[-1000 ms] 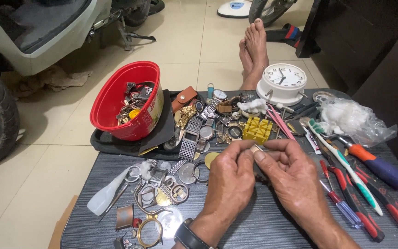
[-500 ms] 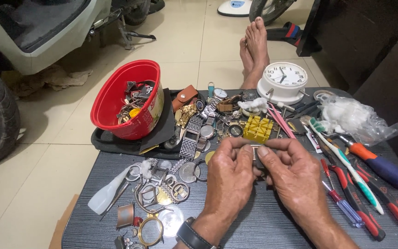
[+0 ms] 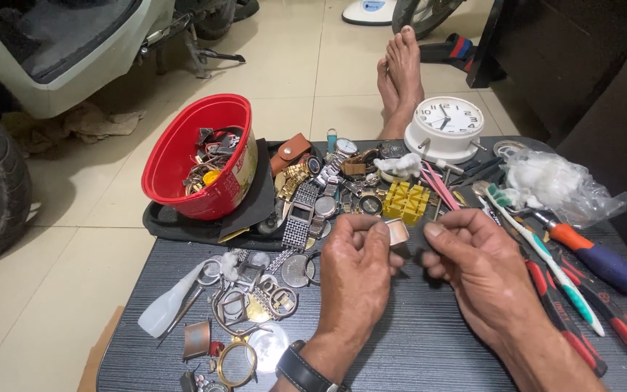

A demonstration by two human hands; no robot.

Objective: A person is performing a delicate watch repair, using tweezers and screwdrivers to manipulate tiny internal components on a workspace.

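Dark striped worktop (image 3: pixel 429 341) over beige floor tiles (image 3: pixel 292 65); at frame centre, left hand (image 3: pixel 357 272) fingers pinch a small metal watch part (image 3: pixel 398 231), right hand (image 3: pixel 477 265) fingers curled beside it, pinching nothing visible.

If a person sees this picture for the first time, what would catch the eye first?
Probably the two hands at the centre: the left hand pinches a small metal piece, the right hand close beside it. Next, the red bowl of watch parts at the table's far left, and the white clock at the far edge.
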